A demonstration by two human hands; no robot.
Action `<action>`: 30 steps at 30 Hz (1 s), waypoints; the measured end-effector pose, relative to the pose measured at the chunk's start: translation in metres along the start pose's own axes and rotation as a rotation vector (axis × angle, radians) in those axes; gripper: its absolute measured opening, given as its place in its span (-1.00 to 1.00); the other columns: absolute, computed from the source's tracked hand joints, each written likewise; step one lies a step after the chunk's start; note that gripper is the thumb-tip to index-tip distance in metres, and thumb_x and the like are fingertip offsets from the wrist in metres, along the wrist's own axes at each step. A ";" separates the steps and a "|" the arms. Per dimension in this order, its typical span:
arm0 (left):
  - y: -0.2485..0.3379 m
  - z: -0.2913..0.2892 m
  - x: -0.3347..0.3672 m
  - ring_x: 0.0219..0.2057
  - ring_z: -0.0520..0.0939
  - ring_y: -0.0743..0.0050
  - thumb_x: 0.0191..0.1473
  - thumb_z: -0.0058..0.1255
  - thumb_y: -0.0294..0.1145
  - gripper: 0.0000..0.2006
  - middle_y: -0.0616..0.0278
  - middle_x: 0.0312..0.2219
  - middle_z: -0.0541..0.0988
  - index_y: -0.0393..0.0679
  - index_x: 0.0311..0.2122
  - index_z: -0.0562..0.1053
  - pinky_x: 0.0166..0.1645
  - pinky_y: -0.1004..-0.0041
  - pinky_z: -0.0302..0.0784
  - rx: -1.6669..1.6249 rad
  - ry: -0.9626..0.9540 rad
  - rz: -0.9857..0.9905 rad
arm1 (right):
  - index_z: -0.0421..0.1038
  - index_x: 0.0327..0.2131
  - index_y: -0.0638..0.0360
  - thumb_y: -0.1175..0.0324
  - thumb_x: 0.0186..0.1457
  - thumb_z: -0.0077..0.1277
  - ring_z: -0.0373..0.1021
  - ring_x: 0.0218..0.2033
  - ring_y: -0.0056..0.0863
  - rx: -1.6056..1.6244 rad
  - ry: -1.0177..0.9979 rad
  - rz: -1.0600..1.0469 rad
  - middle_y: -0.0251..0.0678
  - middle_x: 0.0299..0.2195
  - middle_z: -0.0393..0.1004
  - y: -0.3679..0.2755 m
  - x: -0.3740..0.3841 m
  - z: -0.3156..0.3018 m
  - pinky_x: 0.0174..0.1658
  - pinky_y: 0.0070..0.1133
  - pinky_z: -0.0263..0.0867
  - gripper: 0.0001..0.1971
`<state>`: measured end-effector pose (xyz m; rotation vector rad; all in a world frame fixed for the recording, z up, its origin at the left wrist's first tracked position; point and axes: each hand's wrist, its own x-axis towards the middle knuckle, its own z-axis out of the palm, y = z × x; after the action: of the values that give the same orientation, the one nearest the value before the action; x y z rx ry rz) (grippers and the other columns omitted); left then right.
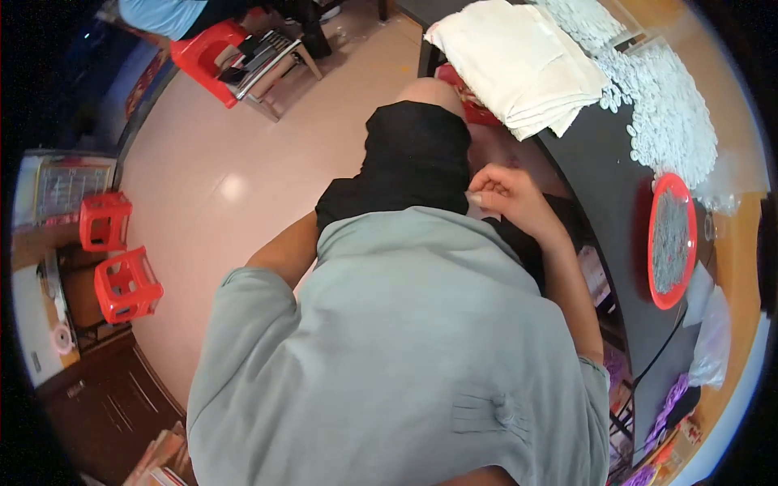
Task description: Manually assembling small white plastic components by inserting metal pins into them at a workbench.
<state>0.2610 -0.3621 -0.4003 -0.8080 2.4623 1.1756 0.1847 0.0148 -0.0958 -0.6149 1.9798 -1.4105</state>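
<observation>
My right hand (504, 196) is over my lap, beside the black shorts (413, 158). Its fingers are curled in with the thumb against them; a small pale bit shows at the tips, too unclear to name. My left arm (285, 249) bends in behind my grey-green shirt (413, 324), which hides the left hand. On the dark table (616, 194) to my right lie a folded cream cloth (519, 65), a heap of small white pieces (668, 113) and a red oval tray (655, 279) holding many small grey pieces.
A clear plastic bag (713, 340) and a purple mesh (673, 409) lie along the table's near right side. Two red stools (130, 283) stand at the left. Far left, a person in light blue (162, 16) is near a red chair (203, 61) and a low table (271, 77).
</observation>
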 end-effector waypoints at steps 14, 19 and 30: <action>0.010 -0.136 -0.075 -0.48 0.51 0.38 0.01 -0.09 -0.37 -0.73 0.15 -0.53 0.53 -0.38 -0.33 0.52 -0.31 0.39 0.43 -0.655 0.673 -0.048 | 0.44 -0.42 0.19 0.40 0.07 0.04 0.33 -0.67 -0.67 0.107 -0.199 0.398 -0.41 -0.62 0.42 0.092 0.136 0.020 -0.63 -0.71 0.21 -0.91; 0.061 -0.161 -0.076 -0.19 0.49 0.30 0.07 -0.05 -0.28 -0.60 0.06 -0.22 0.49 -0.34 -0.05 0.42 -0.03 0.38 0.37 -0.538 0.629 0.065 | 0.40 -0.46 0.19 0.43 0.03 -0.02 0.35 -0.76 -0.52 0.136 -0.170 0.528 -0.27 -0.65 0.43 0.206 0.233 0.030 -0.77 -0.60 0.18 -0.93; 0.041 -0.184 -0.095 0.09 0.33 0.17 0.07 -0.05 -0.23 -0.43 0.01 0.04 0.32 -0.26 0.17 0.22 0.18 0.30 0.17 -0.401 0.448 -0.013 | 0.45 -0.54 0.20 0.37 -0.09 0.04 0.38 -0.67 -0.34 -0.163 0.089 0.891 -0.19 -0.61 0.47 0.436 0.353 0.120 -0.64 -0.41 0.33 -0.89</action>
<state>0.3082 -0.4515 -0.2148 -1.3211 2.5797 1.6683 0.0176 -0.1661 -0.6143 0.2761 2.0428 -0.7311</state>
